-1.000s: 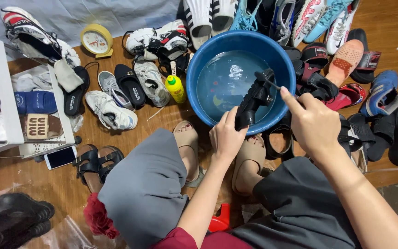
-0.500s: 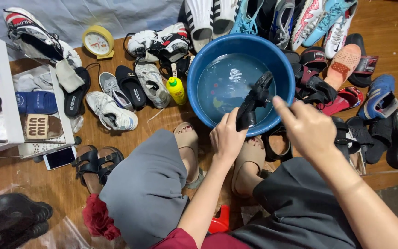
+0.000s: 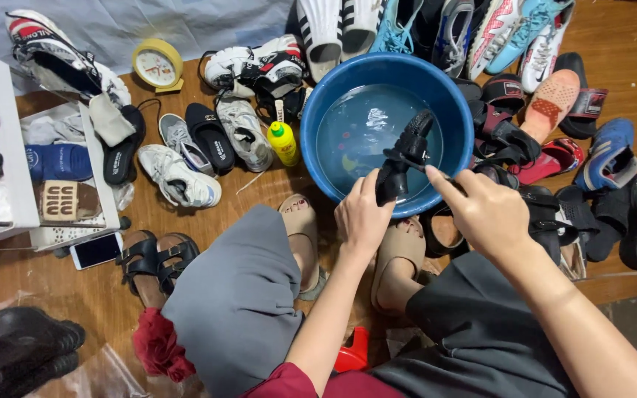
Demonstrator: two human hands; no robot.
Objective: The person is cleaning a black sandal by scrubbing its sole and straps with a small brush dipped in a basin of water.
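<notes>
— What carries it all?
— A brown wooden floor (image 3: 621, 44), with a blue basin (image 3: 318, 110) of water standing on it at centre.

— And around the basin?
— At nine o'clock, a yellow bottle (image 3: 284, 142), grey and white sneakers (image 3: 180, 175) and a black slipper (image 3: 209, 137). At twelve o'clock, white and turquoise shoes (image 3: 399, 29). At three o'clock, sandals and a blue shoe (image 3: 607, 153).

— Farther left?
— A yellow clock (image 3: 156, 65) at ten o'clock, a white phone (image 3: 96, 250) and a white shelf (image 3: 9, 147).
</notes>
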